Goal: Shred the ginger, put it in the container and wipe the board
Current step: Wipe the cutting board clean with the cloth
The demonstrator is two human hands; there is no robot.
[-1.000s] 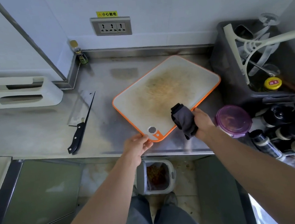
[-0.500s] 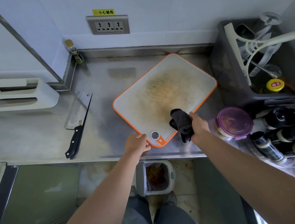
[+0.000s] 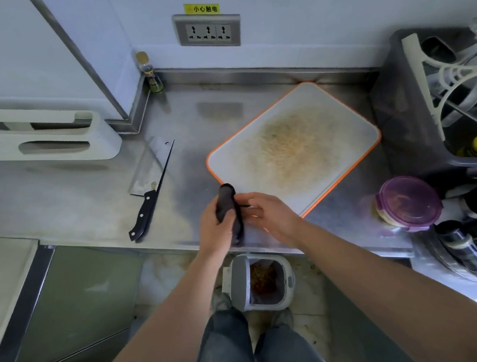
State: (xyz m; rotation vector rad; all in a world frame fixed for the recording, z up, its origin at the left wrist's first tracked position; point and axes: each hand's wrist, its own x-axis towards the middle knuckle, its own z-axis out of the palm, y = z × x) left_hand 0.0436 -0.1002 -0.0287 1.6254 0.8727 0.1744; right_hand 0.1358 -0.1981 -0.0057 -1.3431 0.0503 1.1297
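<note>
The board, white with an orange rim, lies cornerwise on the steel counter, and a brownish stain spreads over its middle. Its far corner comes close to the raised back edge of the counter. Its right corner sits near the grey crate. Its near corner is hidden under the hands, just short of the counter's front edge.

There the left hand grips a dark cloth, with the fingers wrapped round its middle. One end of the cloth stands up over the board's left rim and the other hangs toward the front edge. The right hand rests over the board's near corner, its curled fingertips reaching to the cloth. I cannot tell whether they pinch it or only touch it.

To the right of the board, across a strip of bare steel, stands the round container. Its purple lid is on and pale contents show through the side. Dark bottles crowd just beyond and nearer than it.

To the left there is a wider stretch of bare counter, then a cleaver lying flat with its black handle toward the front edge. A white rack sits further left, and a small bottle stands in the back corner.

Below the front edge, on the floor, an open bin holds brownish scraps.
</note>
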